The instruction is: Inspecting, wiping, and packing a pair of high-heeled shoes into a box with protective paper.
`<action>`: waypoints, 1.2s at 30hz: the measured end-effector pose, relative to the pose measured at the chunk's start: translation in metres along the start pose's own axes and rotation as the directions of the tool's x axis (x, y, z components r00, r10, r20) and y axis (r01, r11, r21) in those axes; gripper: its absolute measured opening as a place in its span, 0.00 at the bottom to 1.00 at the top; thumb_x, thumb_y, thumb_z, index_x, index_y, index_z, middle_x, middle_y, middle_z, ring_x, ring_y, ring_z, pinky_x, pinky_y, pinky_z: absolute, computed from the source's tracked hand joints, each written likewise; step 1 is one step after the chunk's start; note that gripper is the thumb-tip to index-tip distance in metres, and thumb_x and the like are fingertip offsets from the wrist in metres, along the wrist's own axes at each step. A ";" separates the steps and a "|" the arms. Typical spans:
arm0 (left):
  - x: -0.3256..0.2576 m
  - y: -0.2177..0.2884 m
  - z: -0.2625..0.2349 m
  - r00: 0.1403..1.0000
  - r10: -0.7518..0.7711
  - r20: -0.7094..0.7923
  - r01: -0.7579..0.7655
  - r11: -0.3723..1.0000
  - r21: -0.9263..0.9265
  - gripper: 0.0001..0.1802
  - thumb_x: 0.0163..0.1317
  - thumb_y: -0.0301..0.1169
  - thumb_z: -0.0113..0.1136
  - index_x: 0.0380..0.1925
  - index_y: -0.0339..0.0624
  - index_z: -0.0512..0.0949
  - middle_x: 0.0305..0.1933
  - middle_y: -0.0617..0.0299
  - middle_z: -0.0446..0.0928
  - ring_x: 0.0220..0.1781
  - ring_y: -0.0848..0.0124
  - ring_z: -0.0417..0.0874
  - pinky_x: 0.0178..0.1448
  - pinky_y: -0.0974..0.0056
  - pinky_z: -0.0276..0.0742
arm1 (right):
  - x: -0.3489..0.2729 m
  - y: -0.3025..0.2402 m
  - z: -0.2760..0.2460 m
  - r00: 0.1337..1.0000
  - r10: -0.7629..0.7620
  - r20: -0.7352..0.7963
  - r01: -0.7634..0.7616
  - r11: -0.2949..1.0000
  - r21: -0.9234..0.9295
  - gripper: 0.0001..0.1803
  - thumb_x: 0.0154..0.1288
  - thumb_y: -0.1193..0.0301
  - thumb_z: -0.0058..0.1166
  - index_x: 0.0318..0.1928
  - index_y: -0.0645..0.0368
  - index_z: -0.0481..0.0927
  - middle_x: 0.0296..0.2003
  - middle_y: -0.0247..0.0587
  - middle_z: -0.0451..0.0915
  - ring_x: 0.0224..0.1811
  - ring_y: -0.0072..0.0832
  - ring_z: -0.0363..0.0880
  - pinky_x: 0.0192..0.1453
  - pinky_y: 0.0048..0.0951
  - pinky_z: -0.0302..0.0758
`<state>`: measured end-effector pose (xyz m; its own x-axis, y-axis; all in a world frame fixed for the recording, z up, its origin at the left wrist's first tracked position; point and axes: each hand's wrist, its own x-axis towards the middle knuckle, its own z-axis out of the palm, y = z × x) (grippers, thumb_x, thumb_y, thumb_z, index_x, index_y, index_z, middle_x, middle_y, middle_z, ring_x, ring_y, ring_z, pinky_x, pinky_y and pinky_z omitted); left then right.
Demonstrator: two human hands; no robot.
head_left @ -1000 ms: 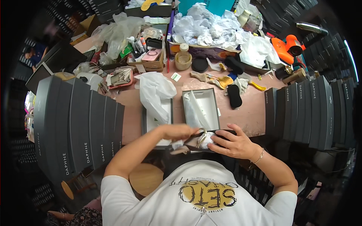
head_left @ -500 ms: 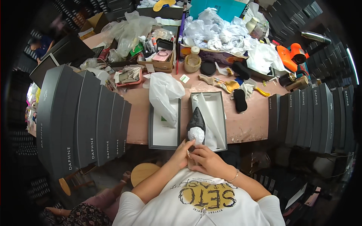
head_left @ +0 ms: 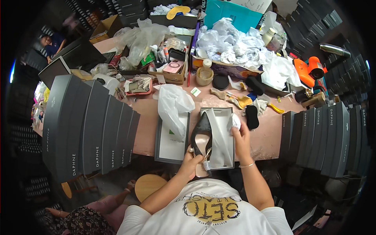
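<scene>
A black pointed shoe (head_left: 202,124) with a pale insole lies toe-forward over the left side of an open shoe box (head_left: 232,150). My left hand (head_left: 190,166) grips the shoe near its heel and straps. Above the box's right side, my right hand (head_left: 241,138) is closed on a crumpled wad of white paper (head_left: 234,122). White tissue paper (head_left: 218,137) lies lengthwise in the box. To the left sits the box lid (head_left: 159,147), with a white plastic bag (head_left: 175,109) draped across it.
Grey shoe boxes stand in a row on the left (head_left: 89,125) and another row on the right (head_left: 318,137). Behind the open box are a carton heaped with white paper wads (head_left: 231,41), a jar (head_left: 204,74) and an orange tool (head_left: 305,72). A person (head_left: 52,44) is at far left.
The white paper wad has come out of the shoe's opening. My right hand has carried it forward and to the right, while my left hand stays on the shoe. The whole view has shifted slightly.
</scene>
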<state>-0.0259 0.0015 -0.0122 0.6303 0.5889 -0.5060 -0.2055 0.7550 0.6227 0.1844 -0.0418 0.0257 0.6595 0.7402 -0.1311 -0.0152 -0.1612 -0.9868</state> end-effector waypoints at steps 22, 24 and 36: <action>0.024 0.066 0.009 0.986 -0.104 0.130 0.094 0.992 0.078 0.24 0.72 0.42 0.43 0.64 0.48 0.59 0.48 0.56 0.74 0.49 0.67 0.77 0.55 0.60 0.75 | -0.074 -0.021 0.071 0.746 -0.019 0.666 0.454 0.746 -0.487 0.28 0.73 0.50 0.33 0.51 0.66 0.68 0.49 0.59 0.71 0.57 0.55 0.65 0.68 0.66 0.44; 0.038 0.056 0.006 0.979 -0.069 0.193 0.044 0.991 0.127 0.20 0.72 0.42 0.43 0.58 0.46 0.64 0.46 0.58 0.74 0.47 0.69 0.78 0.53 0.60 0.76 | -0.076 -0.020 0.071 0.758 0.088 0.646 0.384 0.741 -0.551 0.30 0.73 0.49 0.32 0.53 0.67 0.67 0.49 0.59 0.70 0.58 0.55 0.65 0.68 0.67 0.42; 0.038 0.058 -0.017 0.990 -0.028 -0.135 0.048 0.988 0.147 0.19 0.70 0.44 0.48 0.54 0.46 0.65 0.41 0.61 0.69 0.40 0.69 0.77 0.42 0.63 0.78 | -0.057 -0.003 0.114 0.800 0.071 0.596 0.277 0.838 -0.470 0.44 0.70 0.40 0.27 0.53 0.76 0.70 0.47 0.63 0.72 0.56 0.52 0.68 0.63 0.49 0.56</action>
<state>-0.0268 0.0724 -0.0055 0.5290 0.6007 -0.5995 -0.0622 0.7319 0.6785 0.0615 -0.0094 0.0249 0.0783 0.9698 -0.2312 0.5232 -0.2374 -0.8185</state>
